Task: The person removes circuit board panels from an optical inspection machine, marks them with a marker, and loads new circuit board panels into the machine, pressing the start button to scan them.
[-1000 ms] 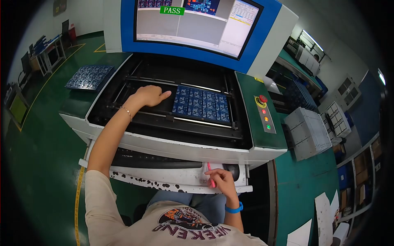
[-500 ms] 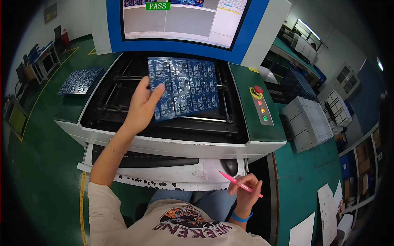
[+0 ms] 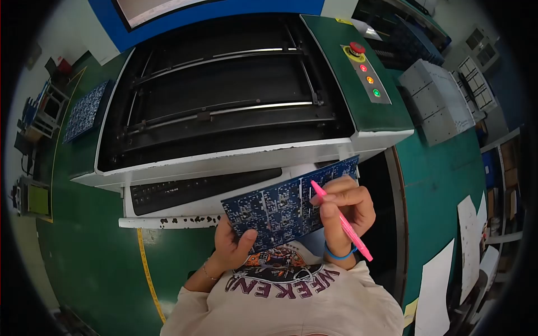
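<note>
Head view of both hands at the front of a machine. The left hand [image 3: 234,243] gripped the circuit board [image 3: 274,207] at its lower left corner: the thumb lay flat against the populated face, while the fingers passed around the edge to the rear, where their exact spread could not be told. The gap between thumb and fingers was narrow, about the thickness of the board. The right hand [image 3: 348,210] held the pink pen [image 3: 350,231] in a close pinch, thumb and index finger meeting on the barrel near its upper end; the remaining fingers were curled. The pen slanted from upper left to lower right, its upper end over the right half of the board's face. Whether that end touched the surface could not be determined.

The board was tilted toward the wearer, in front of the shirt [image 3: 280,297], its upper edge rising to the right and overlapping the keyboard tray [image 3: 174,222]. A black keyboard [image 3: 207,190] lay to its upper left. Beyond stood the dark machine bed [image 3: 224,73] with its metal rails [image 3: 258,105]. A second board [image 3: 85,113] rested at the machine's left side. A blue wristband [image 3: 340,256] encircled the right wrist.
</note>
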`<state>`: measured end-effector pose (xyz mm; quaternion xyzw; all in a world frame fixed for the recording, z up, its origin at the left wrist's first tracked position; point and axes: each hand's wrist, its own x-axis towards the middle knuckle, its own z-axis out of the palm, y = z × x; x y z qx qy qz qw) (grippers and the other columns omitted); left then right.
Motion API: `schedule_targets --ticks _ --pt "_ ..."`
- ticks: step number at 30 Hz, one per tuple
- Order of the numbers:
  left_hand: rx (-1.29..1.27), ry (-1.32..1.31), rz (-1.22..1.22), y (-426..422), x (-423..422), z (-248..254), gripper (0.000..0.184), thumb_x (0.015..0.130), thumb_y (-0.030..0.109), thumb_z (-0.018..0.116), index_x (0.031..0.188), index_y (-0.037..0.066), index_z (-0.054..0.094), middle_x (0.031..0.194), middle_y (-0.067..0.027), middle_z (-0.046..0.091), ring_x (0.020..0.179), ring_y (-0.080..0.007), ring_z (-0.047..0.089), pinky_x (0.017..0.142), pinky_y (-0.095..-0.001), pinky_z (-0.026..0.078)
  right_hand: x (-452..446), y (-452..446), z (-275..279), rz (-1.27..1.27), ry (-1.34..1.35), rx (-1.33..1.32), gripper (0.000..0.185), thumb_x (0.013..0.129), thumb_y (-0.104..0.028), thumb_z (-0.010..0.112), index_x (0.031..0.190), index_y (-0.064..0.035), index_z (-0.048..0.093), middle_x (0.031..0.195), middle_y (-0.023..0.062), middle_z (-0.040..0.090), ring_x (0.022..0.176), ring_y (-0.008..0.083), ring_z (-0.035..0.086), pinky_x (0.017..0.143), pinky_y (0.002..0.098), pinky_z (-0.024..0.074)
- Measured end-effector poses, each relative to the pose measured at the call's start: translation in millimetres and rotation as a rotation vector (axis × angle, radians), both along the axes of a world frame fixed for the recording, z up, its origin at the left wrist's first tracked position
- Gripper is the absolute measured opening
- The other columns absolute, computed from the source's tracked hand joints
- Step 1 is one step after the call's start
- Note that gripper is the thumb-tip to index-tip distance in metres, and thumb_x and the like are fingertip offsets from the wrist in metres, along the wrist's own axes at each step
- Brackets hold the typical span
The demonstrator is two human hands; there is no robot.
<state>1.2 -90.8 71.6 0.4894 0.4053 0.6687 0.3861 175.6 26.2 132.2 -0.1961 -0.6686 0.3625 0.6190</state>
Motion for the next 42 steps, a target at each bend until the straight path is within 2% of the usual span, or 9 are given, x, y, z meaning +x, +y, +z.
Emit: schedule_targets --ticks 5,17,23,27,29,32,36,39,42 --pt "0.005 0.014 -0.01 -2.1 9.5 -4.0 0.042 0.096 0.012 0.057 0.13 -0.006 0.04 0.116 -0.0129 0.061 0.102 -0.0157 0.06 0.09 -0.0299 0.049 -10.0 0.9 -16.0 -0.157 0.044 -0.028 0.029 0.083 0.003 0.065 0.075 -0.0071 0.039 0.065 0.0081 0.06 0.056 0.012 0.048 0.052 0.0243 0.0378" --pt "0.043 0.09 0.03 -2.1 8.6 -10.6 0.04 0.096 0.013 0.057 0.128 -0.007 0.043 0.115 -0.0123 0.061 0.1 -0.0148 0.059 0.089 -0.0286 0.048 -14.4 7.0 -26.4 -0.178 0.149 -0.02 0.026 0.087 0.001 0.062 0.078 -0.007 0.039 0.063 0.0056 0.055 0.053 0.0109 0.043 0.054 0.0239 0.0369" --pt "-0.081 -0.101 0.058 -1.3 3.9 -8.0 0.043 0.097 0.014 0.054 0.132 -0.006 0.04 0.119 -0.0115 0.06 0.101 -0.0141 0.059 0.089 -0.0285 0.048 23.7 -0.2 -14.6 -0.159 0.163 0.076 0.041 0.099 -0.043 0.051 0.089 -0.0036 0.058 0.07 0.0127 0.066 0.059 0.0169 0.058 0.06 0.0279 0.0424" --pt "-0.063 -0.208 0.038 3.2 -6.2 1.9 0.044 0.098 0.015 0.054 0.134 -0.005 0.04 0.12 -0.0112 0.06 0.103 -0.0141 0.06 0.089 -0.0286 0.05 31.0 4.4 -12.6 -0.484 0.014 -0.067 0.047 0.082 -0.04 0.077 0.098 -0.0041 0.051 0.105 0.0226 0.067 0.101 0.0261 0.062 0.093 0.0373 0.0462" --pt "-0.109 -0.288 -0.052 4.1 -11.4 6.7 0.043 0.097 0.014 0.053 0.134 -0.004 0.04 0.121 -0.0109 0.06 0.105 -0.0137 0.06 0.089 -0.0284 0.051 27.4 3.0 -10.0 -0.363 0.068 -0.308 0.046 0.077 -0.032 0.082 0.096 -0.0053 0.05 0.1 0.0161 0.067 0.092 0.0189 0.06 0.088 0.0294 0.0445" --pt "-0.193 -0.445 -0.159 2.7 -23.7 -8.4 0.067 0.096 0.043 0.054 0.141 -0.002 0.034 0.126 -0.0123 0.058 0.111 -0.017 0.06 0.094 -0.0343 0.052 48.0 0.1 -20.1 -0.095 0.077 -0.578 0.039 0.07 -0.02 0.078 0.087 -0.0087 0.044 0.083 -0.001 0.05 0.075 0.0066 0.046 0.075 0.0182 0.0352" --pt "0.028 -0.769 -0.614 11.2 -19.6 -21.6 0.113 0.075 0.086 0.038 0.153 0.006 0.019 0.15 -0.014 0.039 0.134 -0.0289 0.044 0.109 -0.0477 0.04 7.4 -5.6 -11.5 -0.045 0.427 -0.664 0.034 0.075 -0.015 0.069 0.091 -0.0101 0.04 0.087 0.0036 0.053 0.078 0.0081 0.053 0.07 0.018 0.0453" --pt "-0.083 -0.196 -0.608 14.3 -19.2 2.3 0.089 0.083 0.062 0.064 0.142 0.002 0.035 0.134 -0.0205 0.055 0.122 -0.0269 0.054 0.099 -0.0422 0.046 -17.6 -6.4 -13.1 -0.149 0.545 -0.581 0.032 0.082 -0.011 0.069 0.094 -0.0111 0.04 0.094 0.0056 0.054 0.081 0.0113 0.055 0.074 0.0221 0.0483" --pt "-0.169 -0.231 -0.288 8.6 -21.5 -6.1 0.044 0.094 0.031 0.065 0.121 -0.002 0.052 0.111 -0.0185 0.066 0.097 -0.024 0.066 0.079 -0.0344 0.052 -13.8 -7.6 -47.1 -0.314 0.174 -0.432 0.032 0.084 -0.021 0.072 0.092 -0.0094 0.043 0.09 0.0027 0.054 0.079 0.0102 0.054 0.076 0.021 0.0447"
